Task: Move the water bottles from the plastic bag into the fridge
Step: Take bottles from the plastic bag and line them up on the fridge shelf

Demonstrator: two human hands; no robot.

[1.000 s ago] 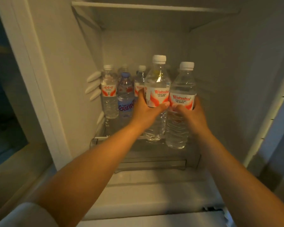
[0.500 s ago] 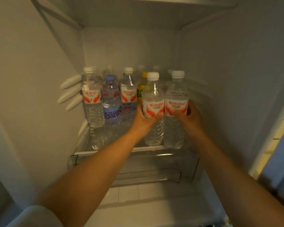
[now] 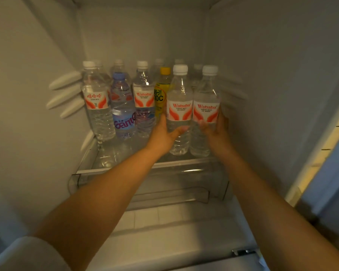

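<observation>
Both grips wrap bottles: left hand holds one water bottle, right hand another, upright near the shelf front edge. Seat them flat, then let go.

Home kitchen: fridge interior, glass shelf of bottled drinks.

Both arms extend forward, bare forearms converging toward the centre. The left hand curls around a bottle, thumb across its front. The right hand curls around a second bottle, fingers wrapped on its right side. A white sleeve covers the upper left arm.
</observation>
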